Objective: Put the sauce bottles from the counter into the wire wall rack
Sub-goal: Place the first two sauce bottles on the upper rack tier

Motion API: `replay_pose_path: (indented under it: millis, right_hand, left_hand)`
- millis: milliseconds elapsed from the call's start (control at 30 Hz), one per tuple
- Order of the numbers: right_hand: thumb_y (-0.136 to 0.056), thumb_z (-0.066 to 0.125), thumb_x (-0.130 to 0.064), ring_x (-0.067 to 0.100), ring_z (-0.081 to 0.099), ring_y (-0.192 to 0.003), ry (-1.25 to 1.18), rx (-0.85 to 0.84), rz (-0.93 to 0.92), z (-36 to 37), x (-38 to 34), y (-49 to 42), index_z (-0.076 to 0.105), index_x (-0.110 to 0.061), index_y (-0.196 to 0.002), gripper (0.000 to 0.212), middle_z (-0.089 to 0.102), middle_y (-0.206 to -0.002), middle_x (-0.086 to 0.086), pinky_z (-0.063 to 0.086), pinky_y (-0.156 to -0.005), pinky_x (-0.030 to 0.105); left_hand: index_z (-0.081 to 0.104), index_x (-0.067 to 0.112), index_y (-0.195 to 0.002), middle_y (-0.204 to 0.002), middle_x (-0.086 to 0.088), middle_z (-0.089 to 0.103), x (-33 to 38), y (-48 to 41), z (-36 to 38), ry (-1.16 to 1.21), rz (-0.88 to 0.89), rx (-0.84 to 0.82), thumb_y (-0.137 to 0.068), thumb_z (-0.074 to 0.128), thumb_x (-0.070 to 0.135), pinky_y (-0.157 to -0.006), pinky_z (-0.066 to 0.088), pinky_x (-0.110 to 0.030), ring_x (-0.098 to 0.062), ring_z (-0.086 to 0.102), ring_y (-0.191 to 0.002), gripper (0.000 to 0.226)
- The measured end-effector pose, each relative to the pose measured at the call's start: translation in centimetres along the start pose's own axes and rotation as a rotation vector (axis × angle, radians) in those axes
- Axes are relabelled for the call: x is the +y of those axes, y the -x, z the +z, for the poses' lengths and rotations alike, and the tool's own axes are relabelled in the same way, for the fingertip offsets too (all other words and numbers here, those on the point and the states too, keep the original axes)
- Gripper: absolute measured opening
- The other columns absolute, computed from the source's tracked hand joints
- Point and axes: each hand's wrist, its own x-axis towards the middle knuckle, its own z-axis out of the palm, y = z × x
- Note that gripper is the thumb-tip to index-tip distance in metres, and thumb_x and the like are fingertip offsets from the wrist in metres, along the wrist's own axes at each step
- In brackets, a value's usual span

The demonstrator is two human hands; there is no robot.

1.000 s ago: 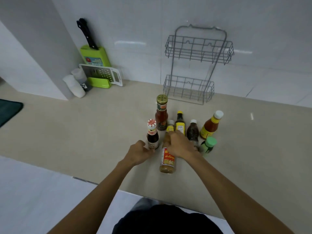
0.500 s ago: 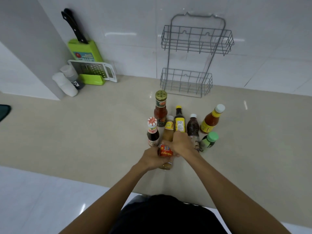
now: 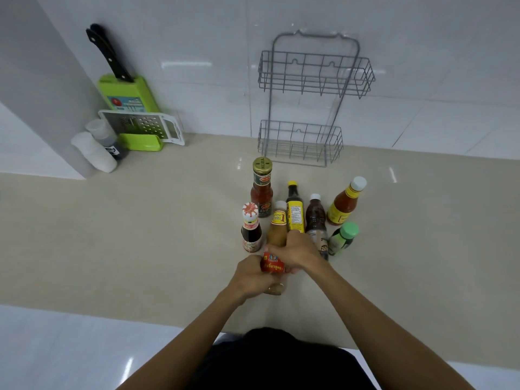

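Note:
Several sauce bottles stand in a cluster on the beige counter (image 3: 140,235). Both hands hold the nearest one, a tan sauce bottle with a red label (image 3: 273,265): my left hand (image 3: 250,277) wraps its lower body and my right hand (image 3: 298,253) grips it from the right. Behind it stand a red-capped dark bottle (image 3: 250,229), a gold-capped chilli bottle (image 3: 261,187), a yellow-labelled dark bottle (image 3: 295,212), a brown bottle (image 3: 315,218), a white-capped orange bottle (image 3: 344,202) and a small green-capped bottle (image 3: 342,239). The grey two-tier wire rack (image 3: 312,80) hangs empty on the tiled wall.
At the back left a green knife block with a black-handled knife (image 3: 125,91), a white grater (image 3: 146,126) and white plastic containers (image 3: 94,152) lean in the corner by a grey wall panel. The counter's front edge runs just below my forearms.
My left hand moved from beside the red-capped bottle onto the red-labelled bottle, joining the right hand. The view tilted up slightly toward the wall.

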Motion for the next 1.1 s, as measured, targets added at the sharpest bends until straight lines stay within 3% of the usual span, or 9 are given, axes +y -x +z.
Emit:
replay_pose_path:
  millis: [100,200,333,467,667,767,900,1100]
  right_hand:
    - [-0.067,0.068,-0.069,0.018,0.071,-0.070,-0.068,0.064,-0.016,-0.9,0.5,1.7,0.064,-0.023,-0.083,0.050,0.073,-0.079,0.001,0.061,-0.071,0.038]
    - [-0.067,0.069,-0.069,0.015,0.068,-0.068,-0.105,0.192,-0.068,-4.2,0.3,4.0,0.061,-0.022,-0.072,0.048,0.069,-0.069,-0.003,0.058,-0.063,0.034]
    - [-0.065,0.065,-0.076,0.007,0.066,-0.075,-0.162,0.297,-0.193,-10.7,-2.1,6.5,0.064,-0.025,-0.093,0.058,0.068,-0.084,-0.011,0.056,-0.065,0.030]
    - [-0.070,0.074,-0.065,0.000,0.059,-0.078,-0.165,0.349,-0.326,-17.4,-5.6,6.9,0.063,-0.025,-0.105,0.054,0.064,-0.092,-0.012,0.041,-0.059,0.017]
    - [-0.073,0.078,-0.053,0.013,0.062,-0.088,-0.202,0.534,-0.480,-22.7,-11.1,4.5,0.061,-0.017,-0.116,0.058,0.065,-0.102,-0.005,0.044,-0.062,0.017]
    - [-0.074,0.082,-0.043,0.014,0.061,-0.089,-0.263,0.621,-0.533,-24.4,-13.7,2.9,0.055,-0.016,-0.119,0.059,0.061,-0.103,-0.005,0.044,-0.067,0.022]
    - [-0.070,0.085,-0.030,0.020,0.067,-0.089,-0.359,0.714,-0.613,-25.9,-16.6,-0.4,0.052,-0.015,-0.110,0.053,0.065,-0.102,-0.002,0.054,-0.073,0.031]
    - [-0.071,0.082,-0.030,0.025,0.065,-0.097,-0.409,0.752,-0.636,-27.4,-19.6,-6.8,0.050,-0.018,-0.114,0.055,0.065,-0.110,0.005,0.057,-0.084,0.044]
  left_hand:
    - [0.062,0.021,-0.112,-0.101,0.004,0.064,0.7,1.8,-0.3,0.029,0.083,0.027,-0.074,0.078,0.030,-0.079,0.049,-0.021,-0.008,0.060,-0.086,0.042]
    - [0.064,0.022,-0.110,-0.098,0.007,0.066,3.4,3.6,-1.5,0.043,0.232,0.109,-0.071,0.081,0.030,-0.071,0.047,-0.011,-0.003,0.060,-0.081,0.043]
    - [0.066,0.022,-0.112,-0.096,0.013,0.067,8.7,4.9,-4.6,0.050,0.424,0.166,-0.071,0.083,0.032,-0.070,0.044,-0.006,0.001,0.062,-0.082,0.046]
    - [0.066,0.026,-0.111,-0.094,0.015,0.068,13.5,3.9,-8.9,0.043,0.539,0.256,-0.064,0.086,0.039,-0.067,0.046,-0.006,-0.001,0.064,-0.081,0.053]
    - [0.063,0.025,-0.118,-0.096,0.015,0.067,19.3,0.4,-15.8,-0.056,0.680,0.355,-0.065,0.086,0.040,-0.071,0.046,-0.009,0.003,0.064,-0.084,0.059]
    - [0.062,0.022,-0.120,-0.098,0.014,0.067,21.7,-1.6,-19.2,-0.088,0.757,0.423,-0.065,0.086,0.038,-0.070,0.045,-0.006,0.007,0.061,-0.081,0.062]
    - [0.064,0.021,-0.118,-0.104,0.007,0.073,24.9,-4.3,-23.4,-0.129,0.832,0.518,-0.065,0.085,0.035,-0.071,0.043,-0.004,-0.004,0.065,-0.087,0.058]
    - [0.065,0.022,-0.117,-0.111,0.004,0.073,27.4,-8.9,-27.4,-0.205,0.807,0.541,-0.077,0.075,0.033,-0.071,0.040,-0.001,-0.005,0.065,-0.095,0.043]
